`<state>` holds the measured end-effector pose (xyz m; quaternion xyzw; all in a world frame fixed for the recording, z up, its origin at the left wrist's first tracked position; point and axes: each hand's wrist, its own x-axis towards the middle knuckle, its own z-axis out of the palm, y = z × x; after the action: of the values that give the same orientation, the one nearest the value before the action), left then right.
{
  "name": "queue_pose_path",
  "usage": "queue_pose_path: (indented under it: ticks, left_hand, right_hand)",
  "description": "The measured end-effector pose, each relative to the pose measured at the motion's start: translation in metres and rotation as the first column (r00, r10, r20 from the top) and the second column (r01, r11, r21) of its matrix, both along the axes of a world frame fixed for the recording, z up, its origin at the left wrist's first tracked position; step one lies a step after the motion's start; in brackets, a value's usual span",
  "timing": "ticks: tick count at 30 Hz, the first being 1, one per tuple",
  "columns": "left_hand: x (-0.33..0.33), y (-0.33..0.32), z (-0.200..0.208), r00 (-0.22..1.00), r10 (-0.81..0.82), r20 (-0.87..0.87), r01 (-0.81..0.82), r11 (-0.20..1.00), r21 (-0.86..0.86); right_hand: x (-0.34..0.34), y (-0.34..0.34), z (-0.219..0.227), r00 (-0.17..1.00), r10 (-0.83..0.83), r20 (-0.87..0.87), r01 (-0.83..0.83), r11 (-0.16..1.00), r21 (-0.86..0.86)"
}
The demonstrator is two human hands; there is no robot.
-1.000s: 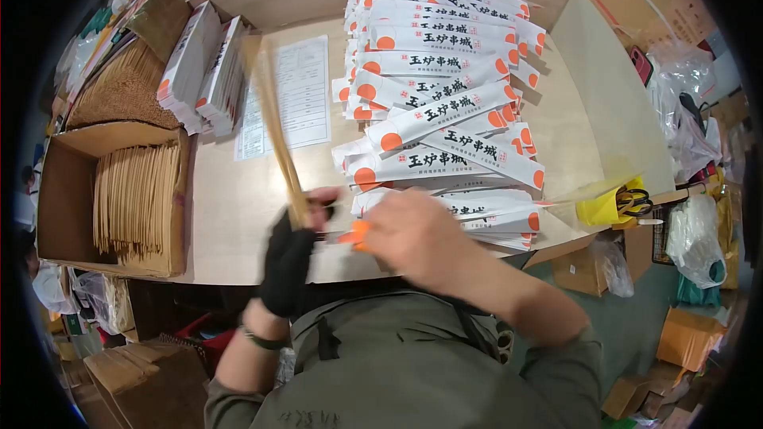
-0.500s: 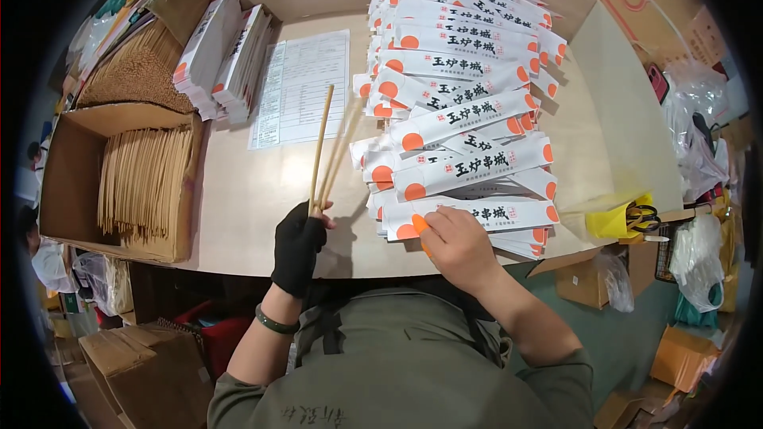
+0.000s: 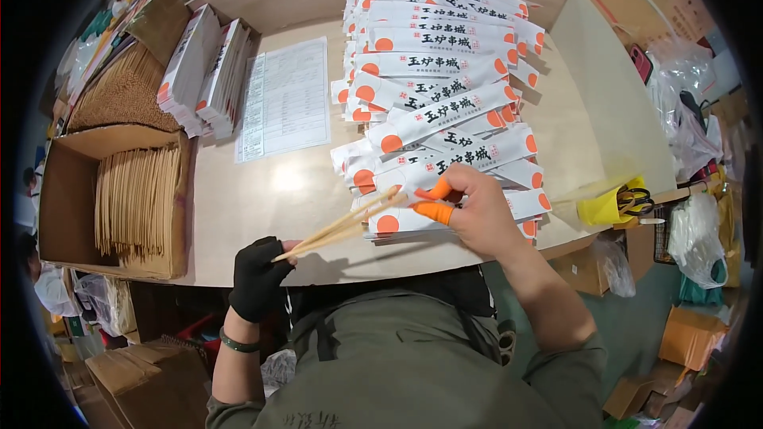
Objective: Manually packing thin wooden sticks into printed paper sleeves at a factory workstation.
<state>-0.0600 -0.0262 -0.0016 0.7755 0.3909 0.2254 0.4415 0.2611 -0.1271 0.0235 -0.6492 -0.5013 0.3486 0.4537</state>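
My left hand (image 3: 262, 276), in a black fingerless glove, is closed around the near ends of a pair of wooden chopsticks (image 3: 338, 226). They slant up to the right, their far tips close to the fingers of my right hand (image 3: 474, 210). Orange finger covers sit on the thumb and forefinger of that hand, which are drawn together in a pinch at the chopstick tips. What lies between them is too small to make out. Beneath the right hand spreads a pile of white paper chopstick sleeves (image 3: 445, 63) with orange dots and dark print.
An open cardboard box (image 3: 187, 214) of chopsticks stands at the left. Behind it are more chopsticks (image 3: 119, 87) and bundled sleeves (image 3: 189, 67). A printed sheet (image 3: 284, 99) lies on the table (image 3: 230, 230). Scissors (image 3: 636, 200) rest in a yellow holder (image 3: 600, 208) at the right edge.
My left hand has moved down and left, and the chopsticks have swung from nearly upright to slanting rightward. My right hand has lifted from the lowest sleeves and moved slightly up, toward the tips.
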Motion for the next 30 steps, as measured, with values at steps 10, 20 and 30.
queue_pose_path:
  ticks: [10,20,30]
  left_hand:
    - [-0.011,0.011,0.023,0.994,0.005,-0.112,0.024,0.965,0.261]
    - [0.079,-0.007,0.011,0.872,0.052,0.487,0.006,0.993,-0.118]
    - [-0.213,0.12,-0.042,0.545,0.792,-0.276,-0.506,0.573,0.645]
  right_hand:
    - [0.001,-0.005,0.007,0.999,0.011,-0.051,-0.013,0.999,-0.038]
    - [-0.075,0.034,0.005,0.622,0.204,0.756,-0.585,0.762,0.276]
    - [0.09,0.053,-0.018,0.363,0.21,0.908,-0.375,0.925,-0.064]
